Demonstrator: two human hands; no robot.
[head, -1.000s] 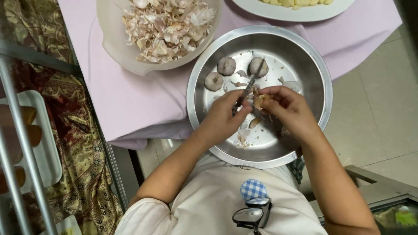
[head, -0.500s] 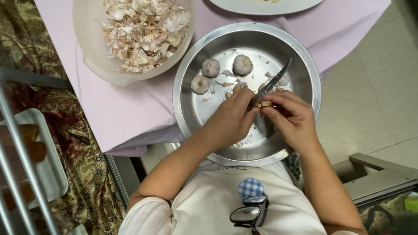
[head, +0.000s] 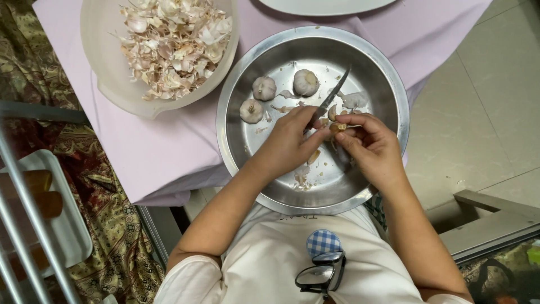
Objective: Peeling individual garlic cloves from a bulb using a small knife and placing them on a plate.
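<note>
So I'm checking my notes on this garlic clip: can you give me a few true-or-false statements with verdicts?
1. The left hand holds a small knife. True.
2. Five whole garlic bulbs lie in the steel basin. False: three.
3. The right hand pinches a garlic clove. True.
4. The beige bowl holds water. False: it holds dry garlic skins.
5. Both hands work over the basin. True.

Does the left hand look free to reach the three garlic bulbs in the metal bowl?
Probably not right away: the left hand holds a knife. The garlic bulbs lie uncovered just beyond it in the metal bowl.
</note>
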